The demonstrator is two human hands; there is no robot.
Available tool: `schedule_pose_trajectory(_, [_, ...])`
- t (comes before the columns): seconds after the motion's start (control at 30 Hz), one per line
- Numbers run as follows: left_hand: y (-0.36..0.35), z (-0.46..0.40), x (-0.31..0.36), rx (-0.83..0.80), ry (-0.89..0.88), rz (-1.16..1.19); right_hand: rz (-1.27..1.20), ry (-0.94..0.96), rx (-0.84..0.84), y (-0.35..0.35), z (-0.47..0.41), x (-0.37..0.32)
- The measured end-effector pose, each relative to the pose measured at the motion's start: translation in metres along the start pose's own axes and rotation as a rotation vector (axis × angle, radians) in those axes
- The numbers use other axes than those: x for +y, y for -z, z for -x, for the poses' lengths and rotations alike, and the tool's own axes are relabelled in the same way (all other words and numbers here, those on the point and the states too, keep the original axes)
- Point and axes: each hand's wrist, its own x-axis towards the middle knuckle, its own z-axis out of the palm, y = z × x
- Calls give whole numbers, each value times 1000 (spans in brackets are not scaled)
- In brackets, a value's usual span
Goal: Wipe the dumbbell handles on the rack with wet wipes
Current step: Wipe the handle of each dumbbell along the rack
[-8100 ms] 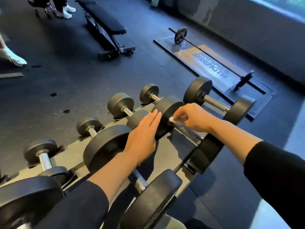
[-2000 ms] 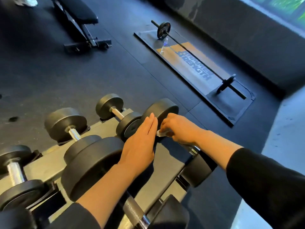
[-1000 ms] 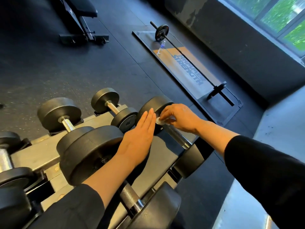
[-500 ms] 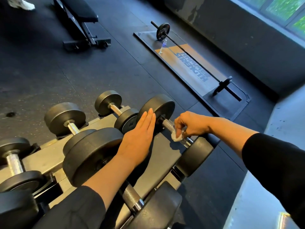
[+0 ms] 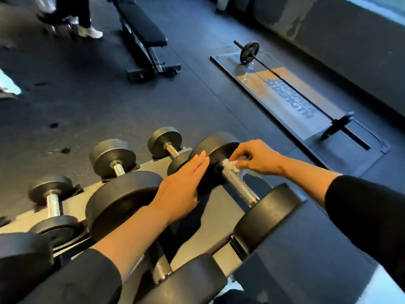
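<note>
Right fingers (image 5: 241, 160) pinch the wipe (image 5: 230, 166) against the handle (image 5: 238, 186) at its far end, likely to scrub there. Left hand (image 5: 179, 189) lies flat, fingers straight, on the dumbbell head (image 5: 215, 145) beside them, probably steadying it on the rack (image 5: 214, 216).

Dark rubber floor (image 5: 92, 102), bench (image 5: 140, 29), barbell (image 5: 291, 88)

Right hand (image 5: 257, 159) pinches a wet wipe (image 5: 230, 165) on the dumbbell handle (image 5: 240, 187).

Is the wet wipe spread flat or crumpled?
Crumpled: the wet wipe is a small white wad pinched by the right hand against the dumbbell handle.
</note>
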Motion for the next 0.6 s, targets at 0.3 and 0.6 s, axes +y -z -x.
schedule_pose_trajectory(0.3, [-10, -26, 54, 124, 145, -141, -333, 359, -68, -22, -7, 53])
schedule_pose_trajectory(0.6, [-37, -42, 90, 174, 462, -212, -735, 494, -298, -33, 5, 87])
